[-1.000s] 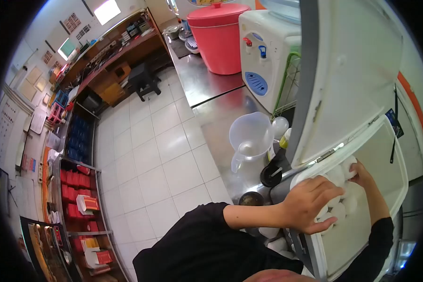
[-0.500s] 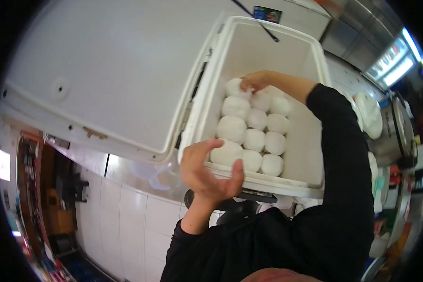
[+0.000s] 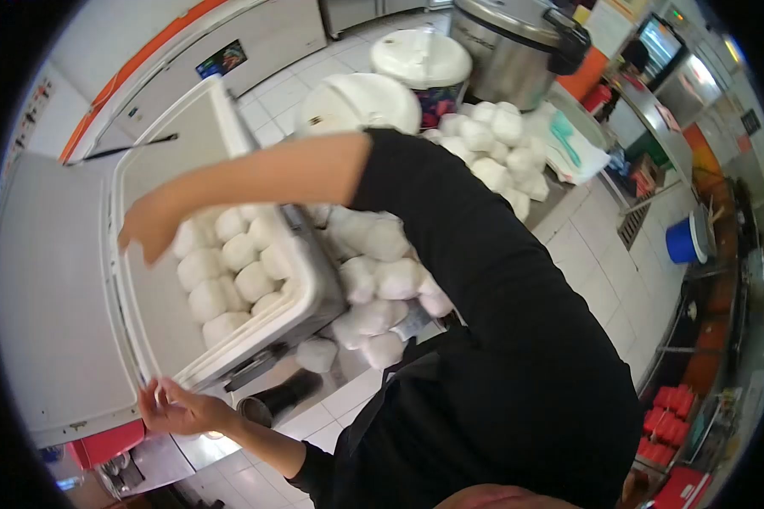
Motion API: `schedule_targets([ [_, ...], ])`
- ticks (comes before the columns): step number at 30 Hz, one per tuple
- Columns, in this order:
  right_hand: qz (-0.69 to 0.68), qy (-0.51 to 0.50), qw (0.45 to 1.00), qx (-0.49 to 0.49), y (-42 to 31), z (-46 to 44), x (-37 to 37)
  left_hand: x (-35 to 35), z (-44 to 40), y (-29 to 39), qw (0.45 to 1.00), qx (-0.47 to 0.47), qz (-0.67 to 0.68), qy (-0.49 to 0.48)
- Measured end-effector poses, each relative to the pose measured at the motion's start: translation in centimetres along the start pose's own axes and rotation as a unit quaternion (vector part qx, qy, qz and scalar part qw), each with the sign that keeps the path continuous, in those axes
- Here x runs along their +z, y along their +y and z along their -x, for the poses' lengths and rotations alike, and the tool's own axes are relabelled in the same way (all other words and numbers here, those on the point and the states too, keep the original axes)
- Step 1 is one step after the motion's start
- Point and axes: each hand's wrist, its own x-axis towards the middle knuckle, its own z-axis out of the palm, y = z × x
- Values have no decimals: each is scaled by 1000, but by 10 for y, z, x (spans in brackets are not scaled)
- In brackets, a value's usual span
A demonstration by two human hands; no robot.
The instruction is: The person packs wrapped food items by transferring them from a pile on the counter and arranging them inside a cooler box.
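Observation:
A deep white chest [image 3: 310, 284] with its lid [image 3: 55, 280] swung open holds several white round bundles [image 3: 239, 252], packed in rows. My right hand [image 3: 154, 222] hangs over the chest near its far inner wall, somewhat blurred, fingers loosely apart with nothing seen in them. It is above the bundles and not touching them. At the chest's near corner, my left hand [image 3: 180, 409] has its fingers spread and appears to hold nothing. Beside the chest, more loose white bundles [image 3: 373, 276] lie heaped, partly hidden by my right sleeve.
Another heap of white bundles [image 3: 497, 144] lies further back, next to a white cloth [image 3: 590, 161] with a green item. Behind are white-lidded tubs [image 3: 420, 59] and a large steel pot [image 3: 509, 51]. A dark cylinder [image 3: 284, 394] is near my left forearm.
My view has swung right, bringing the heaps beside the chest into sight. My right hand has come off the bundle it was touching. My left hand stays by the chest's near edge.

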Motion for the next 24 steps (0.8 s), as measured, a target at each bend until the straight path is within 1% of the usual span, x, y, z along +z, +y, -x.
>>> schedule_targets([
  [1, -67, 16, 997, -19, -45, 60, -27, 1, 10, 12, 999, 21, -5, 35],
  [2, -93, 83, 991, -54, -78, 126, -43, 6, 23, 33, 999, 17, 8, 51],
  [3, -77, 113, 990, -24, -102, 200, -56, 12, 49, 60, 997, 14, 15, 72],
  [4, -54, 169, 984, -21, -103, 259, -55, 18, 69, 73, 996, 39, 55, 64],
  [5, -62, 162, 983, 56, -107, 318, -71, 24, 90, 86, 992, 65, 94, 59],
  [6, -90, 182, 963, 175, -89, 375, -70, 35, 111, 109, 987, 64, 144, 13],
  [7, -178, 242, 908, 292, -58, 430, -69, 50, 134, 138, 979, 60, 191, -27],
  [8, -38, 267, 893, 361, -28, 483, -72, 63, 157, 165, 980, 35, 170, -97],
  [9, 123, 235, 883, 386, 19, 542, -61, 79, 172, 187, 970, 36, 140, -196],
  [10, 152, 116, 833, 520, 12, 561, -77, 99, 180, 218, 941, -10, 164, -295],
  [11, 194, 51, 810, 550, 37, 594, -71, 125, 189, 243, 905, -36, 194, -378],
  [12, 223, 27, 810, 542, 58, 615, -66, 156, 196, 263, 866, -24, 234, -441],
  [13, 216, 32, 804, 553, 65, 620, -67, 191, 210, 272, 842, 15, 264, -470],
  [14, 208, 36, 798, 564, 70, 624, -66, 224, 220, 283, 832, 56, 223, -505],
  [15, 202, 44, 791, 576, 76, 626, -68, 259, 235, 288, 822, 67, 216, -524],
  [16, 169, 74, 799, 572, 85, 630, -69, 292, 250, 289, 810, 79, 209, -542],
  [18, 149, 84, 814, 555, 89, 632, -70, 351, 278, 287, 813, 134, 108, -556],
  [19, 142, 89, 820, 547, 90, 633, -73, 373, 283, 287, 789, 127, 64, -598],
  [20, 141, 118, 837, 516, 90, 637, -74, 392, 285, 288, 761, 120, 20, -638],
  [21, 113, 171, 852, 482, 90, 641, -77, 403, 284, 292, 730, 110, -22, -675],
  [22, 83, 220, 863, 446, 91, 646, -78, 410, 283, 291, 705, 103, -26, -701],
  [23, 52, 268, 871, 409, 89, 651, -78, 412, 281, 291, 720, 116, -13, -684],
  [24, -47, 303, 860, 409, 72, 645, -90, 410, 280, 292, 733, 128, -2, -668],
])
